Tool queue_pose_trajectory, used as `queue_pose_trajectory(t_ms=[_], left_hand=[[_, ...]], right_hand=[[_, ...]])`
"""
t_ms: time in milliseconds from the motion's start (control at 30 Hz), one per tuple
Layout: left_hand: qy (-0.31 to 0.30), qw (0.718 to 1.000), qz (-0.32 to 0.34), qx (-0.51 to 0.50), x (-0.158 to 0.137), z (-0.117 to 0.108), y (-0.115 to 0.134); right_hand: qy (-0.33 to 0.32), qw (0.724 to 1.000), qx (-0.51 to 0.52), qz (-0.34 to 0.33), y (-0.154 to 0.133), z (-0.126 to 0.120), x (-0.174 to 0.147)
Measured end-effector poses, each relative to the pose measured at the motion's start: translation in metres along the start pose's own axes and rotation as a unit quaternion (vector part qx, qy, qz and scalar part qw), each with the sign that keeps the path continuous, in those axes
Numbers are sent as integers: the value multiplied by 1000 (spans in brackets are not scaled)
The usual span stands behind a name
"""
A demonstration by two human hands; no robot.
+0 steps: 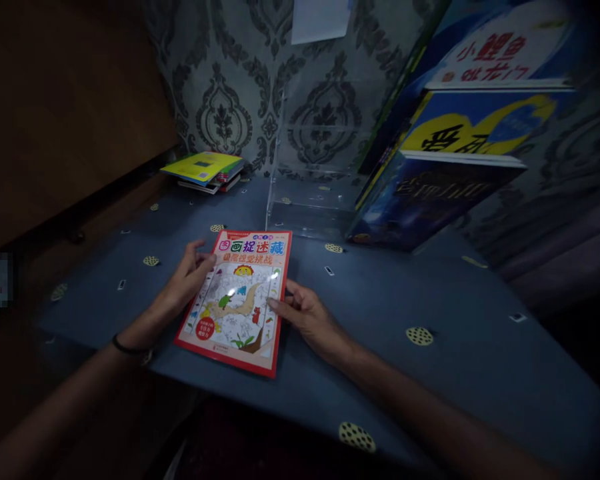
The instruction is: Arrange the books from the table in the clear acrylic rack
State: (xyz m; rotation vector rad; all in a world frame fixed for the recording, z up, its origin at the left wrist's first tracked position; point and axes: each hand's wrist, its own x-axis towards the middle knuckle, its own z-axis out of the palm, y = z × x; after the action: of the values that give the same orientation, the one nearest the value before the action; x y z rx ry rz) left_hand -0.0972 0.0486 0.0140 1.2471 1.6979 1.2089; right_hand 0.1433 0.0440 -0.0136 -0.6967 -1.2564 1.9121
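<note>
I've got a red-bordered activity book [236,300] lying flat, cover up, on the blue patterned tablecloth [390,293], close to the near edge; my left hand [187,280] sits at its left edge, fingers loosely spread and curled onto the cover's margin, touching rather than gripping, which looks to me like steadying it; my right hand [307,313] is at the right edge, fingers half open, fingertips pressed to the border, thumb tucked beneath or beside, I can't tell which; neither hand is closed around anything. There's a black band on my left wrist [125,347]. Beyond the book stands a clear acrylic rack [310,200], with large picture books [450,147] leaning against it at a slant, propped so their covers face out; a small stack of books [205,170] lies flat at the far left corner, well apart, near the damask wallpaper [230,100].
</note>
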Motion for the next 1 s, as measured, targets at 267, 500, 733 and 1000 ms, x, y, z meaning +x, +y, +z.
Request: queue_pose_trajectory(t_ms=[267, 500, 733, 1000], left_hand=[[-130, 923, 235, 277, -42, 16, 16], [-226, 893, 234, 312, -50, 27, 28], [-186, 889, 249, 337, -37, 18, 16], [-116, 964, 111, 213, 7, -4, 2]], right_hand=[[18, 999, 36, 26, 0, 0, 1], [24, 993, 112, 37, 2, -3, 2], [29, 997, 54, 39, -1, 0, 1], [9, 998, 48, 32, -2, -2, 0]])
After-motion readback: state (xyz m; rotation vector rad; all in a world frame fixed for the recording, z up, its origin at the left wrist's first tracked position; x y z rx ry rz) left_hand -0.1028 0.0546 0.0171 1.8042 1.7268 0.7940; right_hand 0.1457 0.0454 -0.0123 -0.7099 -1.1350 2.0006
